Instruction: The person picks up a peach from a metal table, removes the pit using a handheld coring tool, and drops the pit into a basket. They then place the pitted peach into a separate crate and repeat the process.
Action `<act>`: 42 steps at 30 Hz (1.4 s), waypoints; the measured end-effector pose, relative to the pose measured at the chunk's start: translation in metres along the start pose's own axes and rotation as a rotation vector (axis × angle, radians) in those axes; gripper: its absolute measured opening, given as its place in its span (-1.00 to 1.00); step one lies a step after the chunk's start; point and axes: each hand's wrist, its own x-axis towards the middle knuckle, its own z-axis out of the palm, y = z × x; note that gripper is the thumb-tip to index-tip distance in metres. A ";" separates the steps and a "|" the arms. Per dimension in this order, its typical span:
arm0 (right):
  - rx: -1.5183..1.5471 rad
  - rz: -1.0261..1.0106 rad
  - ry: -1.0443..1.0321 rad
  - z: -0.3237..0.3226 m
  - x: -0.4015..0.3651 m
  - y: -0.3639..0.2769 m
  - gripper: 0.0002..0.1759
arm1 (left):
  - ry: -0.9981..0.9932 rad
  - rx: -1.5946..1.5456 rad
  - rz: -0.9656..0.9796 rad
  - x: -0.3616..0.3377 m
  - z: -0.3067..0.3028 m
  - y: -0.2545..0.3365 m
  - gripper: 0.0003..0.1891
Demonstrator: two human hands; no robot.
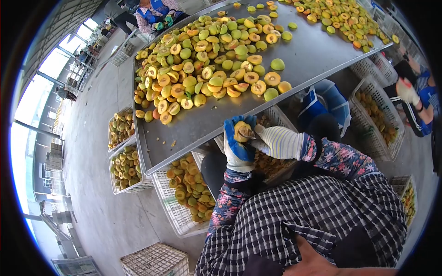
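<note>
My left hand (pixel 239 149), in a white glove with a blue coated palm, is closed around a peach half (pixel 242 132) with its cut side up. My right hand (pixel 278 143), in a striped white glove, is closed at the fruit's right side. Its fingertips hold a small dark thing against the cut face, too small to name. Both hands are just off the near edge of a metal table (pixel 193 131). A large heap of peach halves (pixel 202 64) lies on that table. Below my hands, a crate (pixel 281 117) holding brownish pieces is partly hidden.
White crates of peach halves (pixel 191 188) stand under and beside the table. A blue bucket (pixel 325 106) is right of my knee. Co-workers (pixel 156 14) are at the far left and right. A bare hand (pixel 311 257) shows at the bottom. An overturned crate (pixel 156 260) is lower left.
</note>
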 end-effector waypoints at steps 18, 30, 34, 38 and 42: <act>0.240 -0.007 -0.066 0.027 -0.003 0.028 -0.57 | 0.049 0.349 0.061 0.019 -0.020 -0.008 -0.51; 1.464 0.688 -0.603 -0.019 -0.005 -0.011 -0.59 | -0.128 0.214 -0.064 0.019 -0.015 0.003 -0.53; 1.599 0.678 -0.594 -0.018 -0.008 -0.007 -0.58 | -0.050 0.029 -0.237 0.021 -0.010 0.003 -0.51; 1.419 0.645 -0.495 -0.017 -0.019 -0.006 -0.55 | -0.007 0.379 -0.176 0.025 -0.007 0.004 -0.48; 0.723 0.439 -0.444 -0.025 -0.035 0.013 -0.56 | 0.223 0.001 -0.309 0.032 -0.039 0.009 -0.49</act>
